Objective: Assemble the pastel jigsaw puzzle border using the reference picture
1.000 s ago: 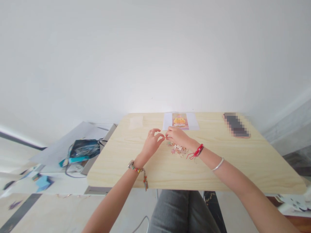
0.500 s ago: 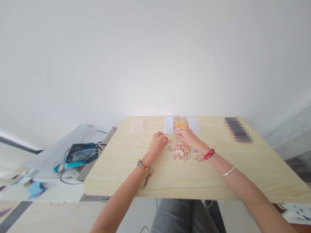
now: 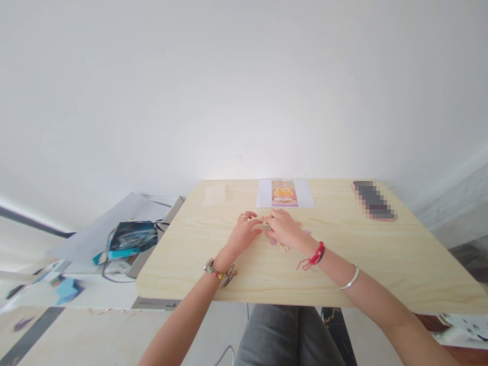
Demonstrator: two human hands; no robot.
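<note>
Nearest the camera, at 6 o'clock, the person's grey-trousered legs (image 3: 284,335) show below the near edge of the pale wooden worktop (image 3: 381,264). Both forearms reach up across that edge toward the middle of the worktop. The left wrist wears a beaded bracelet (image 3: 219,270); the right wrist wears a red cord (image 3: 313,255) and, lower down the arm, a silver bangle (image 3: 351,278).

The left hand (image 3: 243,234) rests on the worktop with fingers curled loosely inward, a ring on one finger; whether it pinches anything is too small to tell. Just beside it at 3 o'clock, fingertips nearly touching, the right hand (image 3: 282,230) lies palm down over a small heap of jigsaw pieces (image 3: 280,244), covering most of it; only a few pieces peep out at its near side and at its right. Whether the right hand grips a piece cannot be told.

Farther off, at 12 o'clock from the hands, a white sheet with a picture of a yellow figure (image 3: 284,193) lies flat near the far edge. At 10 o'clock lies a small pale slip (image 3: 214,193). At 2 o'clock, well apart, a dark phone (image 3: 372,200) lies near the far right corner.

Off the worktop at 9 o'clock, a lower surface carries a dark blue bag (image 3: 131,236) with cables.
</note>
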